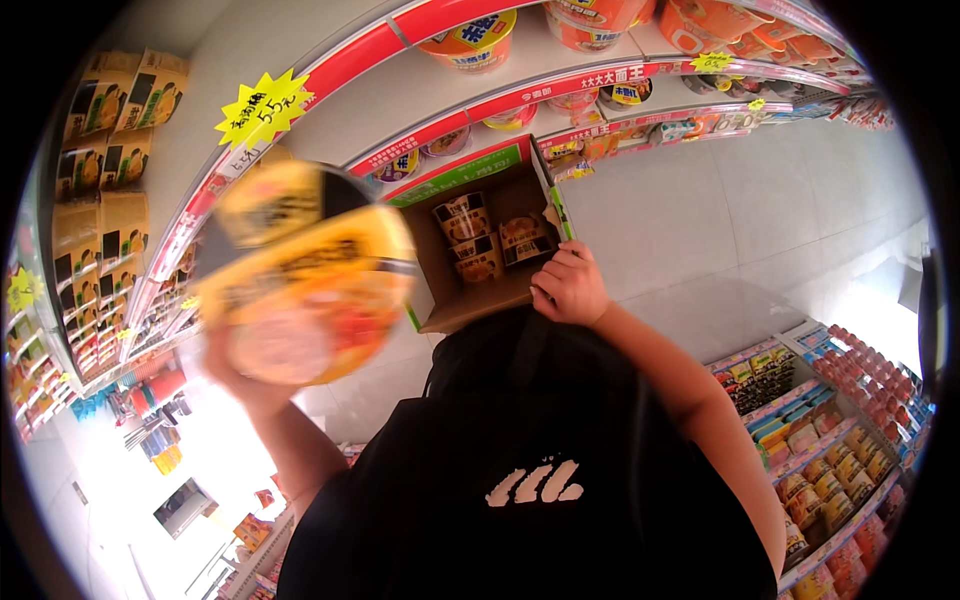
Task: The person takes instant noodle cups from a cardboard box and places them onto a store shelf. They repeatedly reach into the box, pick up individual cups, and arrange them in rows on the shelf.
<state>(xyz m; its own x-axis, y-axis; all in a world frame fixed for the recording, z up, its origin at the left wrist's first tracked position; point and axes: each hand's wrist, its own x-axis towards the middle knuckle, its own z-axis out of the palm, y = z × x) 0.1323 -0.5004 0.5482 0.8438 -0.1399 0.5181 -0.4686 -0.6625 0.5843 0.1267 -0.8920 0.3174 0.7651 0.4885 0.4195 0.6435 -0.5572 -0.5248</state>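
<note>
My left hand (244, 375) is raised at the left and grips a yellow-and-black instant noodle tub (307, 277), which is blurred and close to the camera. Before my body is a cardboard carton (450, 311) with a green-printed flap, its top open. Inside it lie several tubs: two stacked noodle tubs (466, 225) and another noodle tub (523, 238) to their right. My right hand (574, 286) holds the carton's near right edge, fingers curled over it.
Shelves with red price rails (540, 94) curve across the top, bearing orange noodle tubs (472, 45). Yellow-and-black packs (105, 165) fill shelves at the far left. A yellow starburst price tag (262, 109) hangs on the rail. More packaged goods (832, 480) stand on shelving at lower right, beyond the tiled floor (675, 202).
</note>
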